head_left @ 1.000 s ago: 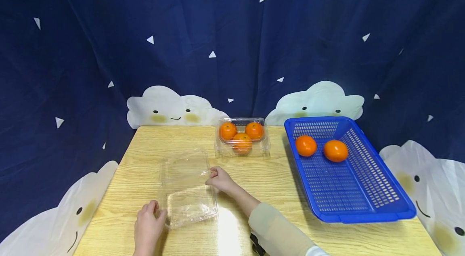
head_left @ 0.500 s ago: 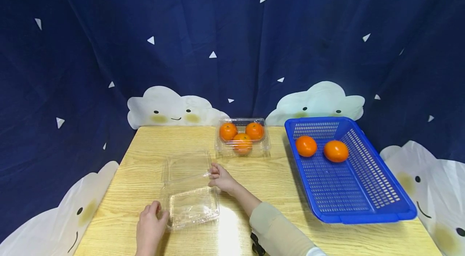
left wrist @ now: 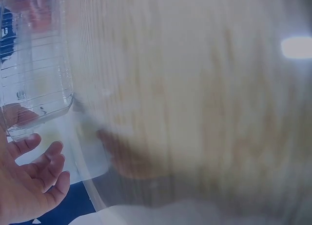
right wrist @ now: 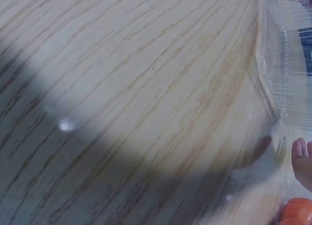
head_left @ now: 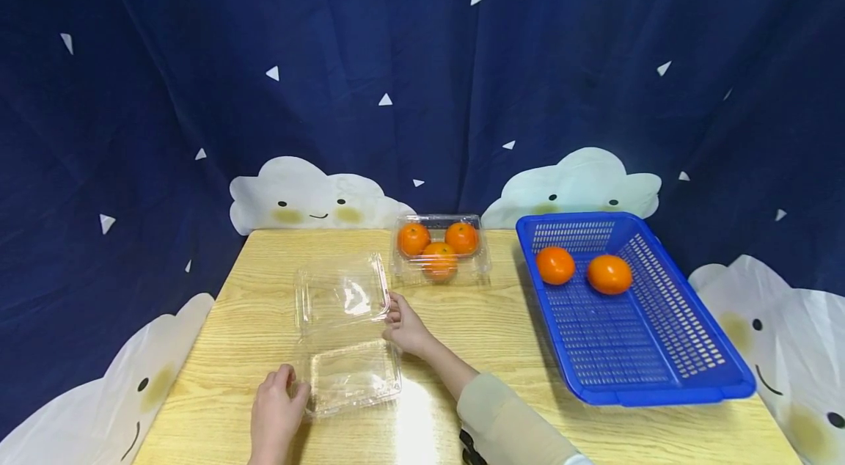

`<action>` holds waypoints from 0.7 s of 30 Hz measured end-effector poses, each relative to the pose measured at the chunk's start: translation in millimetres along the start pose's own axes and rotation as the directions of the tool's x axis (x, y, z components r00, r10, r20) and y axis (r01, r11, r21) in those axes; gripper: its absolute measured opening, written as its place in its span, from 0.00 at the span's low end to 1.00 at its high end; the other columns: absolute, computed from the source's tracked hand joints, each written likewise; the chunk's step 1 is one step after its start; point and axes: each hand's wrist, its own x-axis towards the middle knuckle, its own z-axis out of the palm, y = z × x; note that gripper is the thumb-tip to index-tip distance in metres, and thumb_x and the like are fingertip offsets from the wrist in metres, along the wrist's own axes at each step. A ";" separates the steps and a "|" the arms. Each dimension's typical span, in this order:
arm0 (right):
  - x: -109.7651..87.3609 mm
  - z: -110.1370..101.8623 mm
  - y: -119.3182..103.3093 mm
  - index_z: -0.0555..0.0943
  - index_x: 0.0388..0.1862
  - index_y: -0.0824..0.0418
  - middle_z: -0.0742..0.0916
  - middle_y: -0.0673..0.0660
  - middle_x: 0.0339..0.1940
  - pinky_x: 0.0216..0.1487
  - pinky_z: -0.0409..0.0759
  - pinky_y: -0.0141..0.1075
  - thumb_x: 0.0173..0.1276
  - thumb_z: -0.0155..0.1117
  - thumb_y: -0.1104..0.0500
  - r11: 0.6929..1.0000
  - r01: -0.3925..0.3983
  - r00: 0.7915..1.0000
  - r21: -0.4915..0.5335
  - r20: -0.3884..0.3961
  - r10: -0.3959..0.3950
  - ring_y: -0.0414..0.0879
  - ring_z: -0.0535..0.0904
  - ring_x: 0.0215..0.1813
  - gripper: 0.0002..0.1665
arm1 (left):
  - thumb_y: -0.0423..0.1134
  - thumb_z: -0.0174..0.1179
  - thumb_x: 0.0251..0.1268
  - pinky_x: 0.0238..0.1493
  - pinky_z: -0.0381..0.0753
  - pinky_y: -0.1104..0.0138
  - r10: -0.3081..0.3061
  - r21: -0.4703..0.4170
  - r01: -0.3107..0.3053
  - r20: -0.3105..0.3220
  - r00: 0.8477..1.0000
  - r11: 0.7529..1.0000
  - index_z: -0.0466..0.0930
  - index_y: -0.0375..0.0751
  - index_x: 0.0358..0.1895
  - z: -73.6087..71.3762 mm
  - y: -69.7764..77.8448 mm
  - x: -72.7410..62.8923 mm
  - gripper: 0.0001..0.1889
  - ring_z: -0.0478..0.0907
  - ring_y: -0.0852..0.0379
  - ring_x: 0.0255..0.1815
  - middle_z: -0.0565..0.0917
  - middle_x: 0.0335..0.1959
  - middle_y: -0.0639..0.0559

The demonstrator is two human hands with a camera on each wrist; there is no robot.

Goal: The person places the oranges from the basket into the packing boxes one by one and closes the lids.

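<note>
A clear plastic clamshell box (head_left: 353, 373) lies opened out on the wooden table, its hinged lid (head_left: 339, 289) extending toward the back. My left hand (head_left: 276, 406) rests beside the base's near left corner, thumb close to the wall. In the left wrist view its fingers (left wrist: 48, 169) are loosely bent with nothing between them. My right hand (head_left: 408, 326) is at the right side of the box by the hinge, fingertips at the lid's edge. Only part of that hand shows in the right wrist view, its fingers (right wrist: 302, 148) fairly straight below the clear plastic.
Behind the box stands another clear box (head_left: 486, 268) with three oranges (head_left: 439, 260) inside. On the right, a blue plastic basket (head_left: 594, 392) holds two orange fruits (head_left: 609, 274). A dark blue curtain (head_left: 422, 47) with clouds hangs behind the table (head_left: 218, 384).
The lid has swung further back and now catches a bright glare. My right hand has followed it slightly backward, and the box has shifted a little right. My left hand has barely moved.
</note>
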 end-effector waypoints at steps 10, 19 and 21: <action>7.6 -5.1 29.1 0.52 0.69 0.65 0.69 0.62 0.62 0.55 0.70 0.45 0.53 0.58 0.74 0.986 0.051 0.998 -0.157 -0.035 -0.057 0.57 0.69 0.58 0.45 | 0.37 0.58 0.52 0.29 0.71 0.58 0.003 -0.002 -0.003 0.023 1.000 1.000 0.74 0.32 0.38 3.4 5.1 0.9 0.13 0.71 0.48 0.32 0.74 0.29 0.45; 5.9 -13.8 35.4 0.53 0.69 0.64 0.69 0.60 0.61 0.57 0.69 0.45 0.51 0.57 0.76 0.979 0.065 0.995 -0.192 -0.068 -0.079 0.56 0.68 0.60 0.45 | 0.35 0.59 0.51 0.30 0.72 0.57 0.027 -0.008 -0.027 0.000 1.000 1.000 0.74 0.32 0.38 10.2 13.3 2.6 0.12 0.71 0.49 0.32 0.74 0.29 0.46; 5.0 -16.1 35.5 0.53 0.68 0.65 0.69 0.61 0.61 0.56 0.69 0.46 0.50 0.56 0.77 0.979 0.077 0.993 -0.189 -0.077 -0.093 0.57 0.68 0.59 0.45 | 0.35 0.59 0.51 0.29 0.71 0.58 0.029 -0.011 -0.029 0.009 1.000 1.000 0.73 0.33 0.36 12.2 15.0 3.6 0.11 0.70 0.50 0.31 0.73 0.28 0.46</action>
